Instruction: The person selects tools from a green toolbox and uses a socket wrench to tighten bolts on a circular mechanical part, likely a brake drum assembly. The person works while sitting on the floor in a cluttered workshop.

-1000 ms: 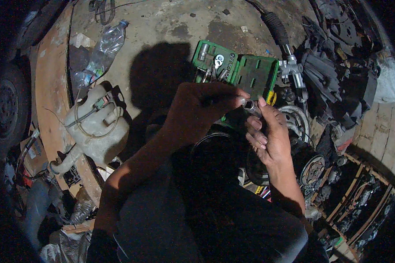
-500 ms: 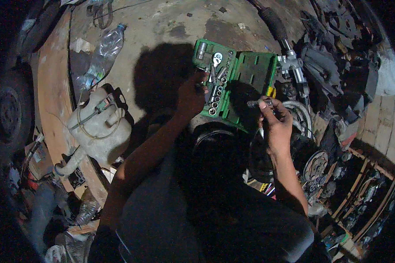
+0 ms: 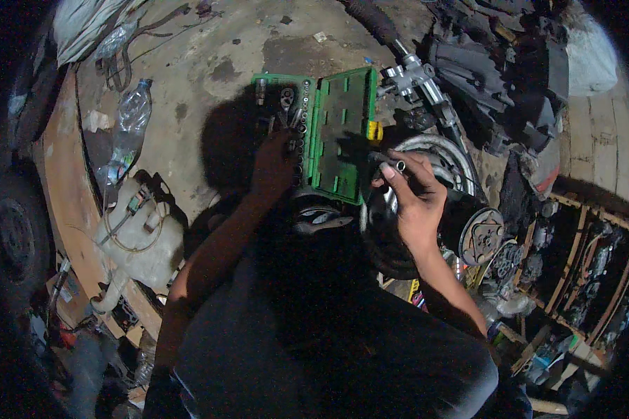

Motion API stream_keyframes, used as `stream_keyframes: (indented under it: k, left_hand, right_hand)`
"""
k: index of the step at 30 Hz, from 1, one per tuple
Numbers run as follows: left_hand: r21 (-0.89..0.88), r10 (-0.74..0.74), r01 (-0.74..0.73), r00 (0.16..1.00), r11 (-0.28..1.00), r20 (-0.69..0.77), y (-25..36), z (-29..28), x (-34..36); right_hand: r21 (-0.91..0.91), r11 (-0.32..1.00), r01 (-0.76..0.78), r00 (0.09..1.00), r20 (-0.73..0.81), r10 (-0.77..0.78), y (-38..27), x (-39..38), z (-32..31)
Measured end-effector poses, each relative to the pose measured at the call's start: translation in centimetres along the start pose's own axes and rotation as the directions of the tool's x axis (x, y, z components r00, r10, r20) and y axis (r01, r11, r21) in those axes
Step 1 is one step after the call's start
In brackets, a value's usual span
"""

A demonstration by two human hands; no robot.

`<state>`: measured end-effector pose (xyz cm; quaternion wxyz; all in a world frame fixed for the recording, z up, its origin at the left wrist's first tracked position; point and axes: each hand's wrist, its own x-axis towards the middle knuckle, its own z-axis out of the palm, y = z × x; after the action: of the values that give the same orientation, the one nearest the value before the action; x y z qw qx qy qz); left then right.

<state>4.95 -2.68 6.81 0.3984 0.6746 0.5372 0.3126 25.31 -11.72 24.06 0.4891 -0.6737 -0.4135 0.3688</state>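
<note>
A green socket-set case point(image 3: 342, 133) lies unfolded on the floor ahead of me. Its left half carries a ratchet point(image 3: 286, 98), a large socket point(image 3: 261, 91) in the far corner and a row of small sockets point(image 3: 305, 105) along the hinge. My left hand point(image 3: 272, 160) reaches over the near part of that half; deep shadow hides how its fingers sit. To the right of the lid, my right hand point(image 3: 421, 199) pinches a small metal socket point(image 3: 400, 166) between thumb and fingers, its round open end showing.
A whitish plastic tank point(image 3: 143, 216) and a clear bottle point(image 3: 134, 108) lie at left beside a wooden board point(image 3: 66, 153). Right of the case are a metal steering part point(image 3: 414, 78), a round silver ring point(image 3: 447, 157), a pulley point(image 3: 482, 236) and black plastic parts point(image 3: 468, 70).
The view has swung, so the case appears farther left. My right hand has turned the socket until its ring-like end shows. My left hand stays over the socket half.
</note>
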Motion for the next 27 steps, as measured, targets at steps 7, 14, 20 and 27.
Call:
stream_keyframes:
  k: [7, 14, 20, 27]
  left_hand:
    - [0.001, 0.131, -0.132, 0.985, 0.991, 0.112, 3.0, -1.4, -0.6]
    - [0.075, 0.176, -0.188, 0.975, 0.979, 0.139, 9.8, -5.8, -0.8]
    - [0.067, 0.490, -0.515, 0.842, 0.854, 0.227, 23.8, -14.8, -0.2]
    - [0.072, 0.674, -0.715, 0.683, 0.695, 0.281, 38.0, -18.9, -1.4]
  right_hand:
    - [0.162, 0.986, -0.042, 0.998, -0.034, 0.048, -1.1, -0.7, -1.0]
    - [0.509, 0.790, -0.342, 0.939, 0.147, 0.312, -8.0, -1.4, -5.0]
    - [0.371, 0.905, -0.210, 0.972, 0.178, 0.153, -18.1, -4.6, -12.6]
    - [0.254, 0.954, 0.161, 0.958, 0.192, -0.213, -25.8, -12.5, -22.3]
